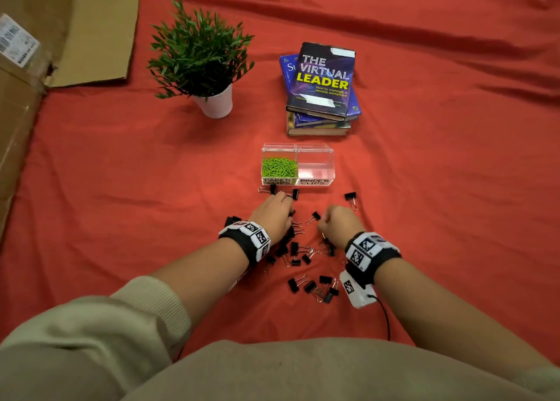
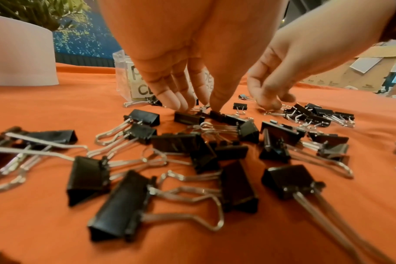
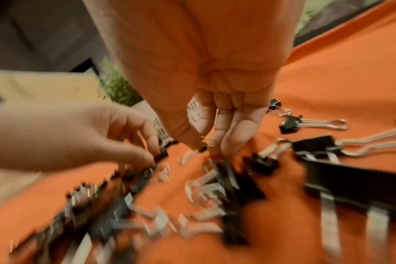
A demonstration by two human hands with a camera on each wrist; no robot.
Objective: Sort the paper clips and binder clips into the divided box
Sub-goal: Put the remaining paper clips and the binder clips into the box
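red cloth carries loose binder clips (image 1: pixel 298 258); left hand (image 1: pixel 274 215) pinches one, right hand (image 3: pixel 217 123) pinches something small; next, drop into the empty compartment (image 1: pixel 316 165).

From my remote seat: black binder clips (image 1: pixel 294 250) with silver wire handles on a red-orange cloth (image 1: pixel 439 188), lime-green paper clips (image 1: pixel 278 166) in the clear divided box (image 1: pixel 316 153), black-and-white patterned wristbands (image 1: pixel 253 234).

black metal binder clips (image 1: pixel 298 256) are littering the red cloth (image 1: pixel 439 188) between both wrists. the clear plastic divided box (image 1: pixel 298 164) is standing just beyond, its top open. bare cloth is lying wide on either side; the green potted plant (image 1: pixel 201 58) and stacked hardcover books (image 1: pixel 322 91) are crowding behind.
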